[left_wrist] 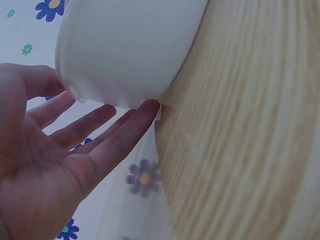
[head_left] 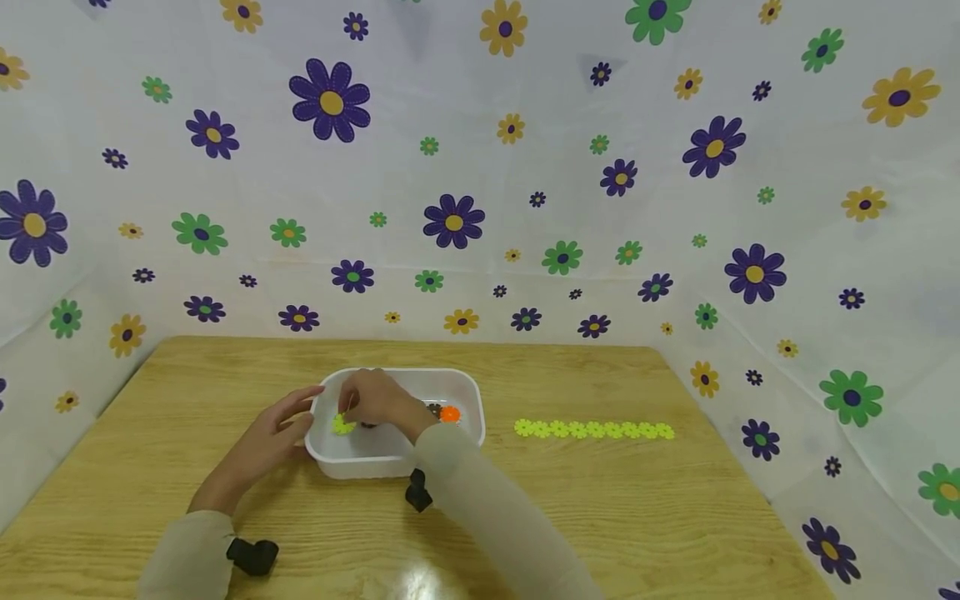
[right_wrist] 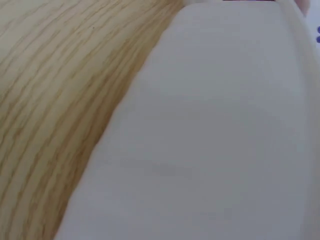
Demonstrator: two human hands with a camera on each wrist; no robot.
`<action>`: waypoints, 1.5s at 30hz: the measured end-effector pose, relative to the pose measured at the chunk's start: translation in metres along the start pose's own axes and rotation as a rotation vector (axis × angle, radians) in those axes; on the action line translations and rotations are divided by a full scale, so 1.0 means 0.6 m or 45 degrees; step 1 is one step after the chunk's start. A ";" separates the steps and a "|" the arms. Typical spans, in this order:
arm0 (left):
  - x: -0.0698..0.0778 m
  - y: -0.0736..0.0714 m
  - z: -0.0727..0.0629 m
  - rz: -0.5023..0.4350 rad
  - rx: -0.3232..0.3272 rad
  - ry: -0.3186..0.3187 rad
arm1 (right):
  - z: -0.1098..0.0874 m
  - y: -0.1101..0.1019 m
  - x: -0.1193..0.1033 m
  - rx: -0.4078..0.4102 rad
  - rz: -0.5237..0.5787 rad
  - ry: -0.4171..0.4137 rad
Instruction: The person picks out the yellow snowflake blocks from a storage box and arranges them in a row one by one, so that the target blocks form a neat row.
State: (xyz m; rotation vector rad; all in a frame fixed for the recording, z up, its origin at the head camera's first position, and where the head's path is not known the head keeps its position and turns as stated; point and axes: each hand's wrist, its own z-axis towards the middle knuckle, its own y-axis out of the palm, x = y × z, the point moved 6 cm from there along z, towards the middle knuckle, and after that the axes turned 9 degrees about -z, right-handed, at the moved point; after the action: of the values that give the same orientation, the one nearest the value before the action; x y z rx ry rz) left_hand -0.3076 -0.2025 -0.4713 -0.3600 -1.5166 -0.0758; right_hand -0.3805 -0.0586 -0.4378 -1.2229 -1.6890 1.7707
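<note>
A white plastic tub (head_left: 367,468) stands on the table, with a few small flower-shaped pieces inside. My right hand (head_left: 378,398) reaches into its left half, fingertips down, pinching a yellow-green flower piece (head_left: 342,426) near the left wall. A dark piece partly shows beneath this hand. Further right in the tub lie an orange flower piece (head_left: 450,414) and a dark brown one (head_left: 434,409). My left hand (head_left: 273,435) rests at the tub's left end, its fingers extended against the outside wall (left_wrist: 120,55). In the right wrist view the tub's wall (right_wrist: 200,120) hides the right fingers.
Right of the tub, a straight row of several yellow-green flower pieces (head_left: 594,430) lies on the wooden table (head_left: 570,508). A white cloth with printed flowers (head_left: 405,167) hangs behind the table and along its sides. Black wrist devices (head_left: 252,557) sit at both sleeves.
</note>
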 end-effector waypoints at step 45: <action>0.004 -0.002 -0.003 0.045 0.032 -0.030 | -0.306 -0.190 0.346 0.221 0.388 0.325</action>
State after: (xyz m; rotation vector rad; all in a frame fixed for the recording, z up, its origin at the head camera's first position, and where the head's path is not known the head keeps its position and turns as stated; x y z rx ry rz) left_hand -0.3059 -0.2040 -0.4690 -0.3687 -1.5329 -0.0241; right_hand -0.3759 0.2342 -0.3735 -1.6138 -1.2315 1.7917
